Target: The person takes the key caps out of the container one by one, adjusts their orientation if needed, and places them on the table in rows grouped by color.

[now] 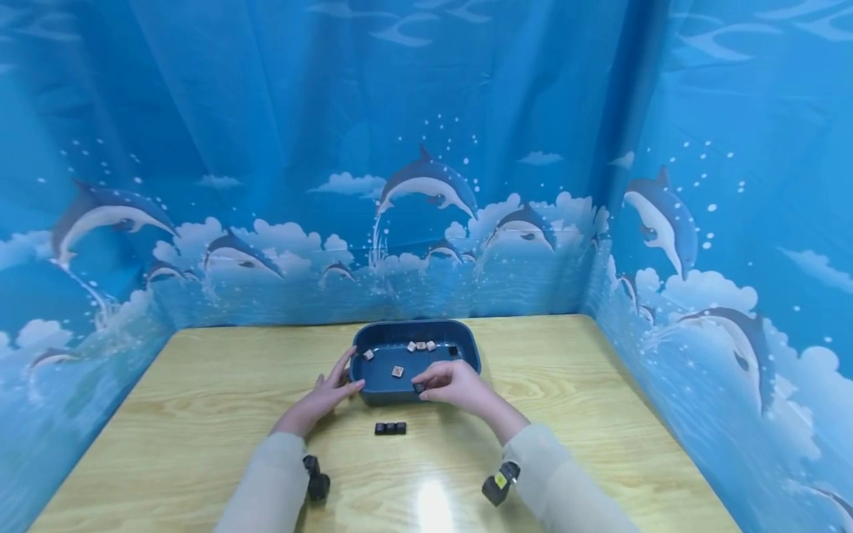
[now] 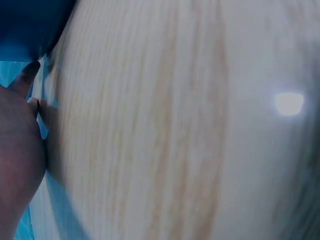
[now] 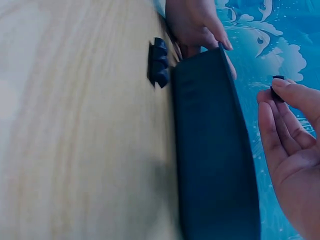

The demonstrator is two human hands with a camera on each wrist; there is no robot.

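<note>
A dark blue tray [image 1: 393,397] stands on the table, with several small white keycaps and a black keycap [image 1: 453,350] inside. Against its front left corner rests my left hand [image 1: 324,397], fingers spread and fairly straight, touching rim and wall. Over the front rim, my right hand [image 1: 456,385] pinches another black keycap [image 3: 278,90] between thumb and fingers. Three black keycaps [image 1: 390,428] sit in a row on the table before the tray. One white keycap [image 1: 397,371] lies mid-tray; more [image 1: 421,346] are by the back wall. In the left wrist view only part of the left hand shows.
The pale wooden table [image 1: 233,414] reaches back to a blue curtain [image 1: 300,185] printed with dolphins, which also runs along the right side. A bright light reflection lies on the tabletop near the front.
</note>
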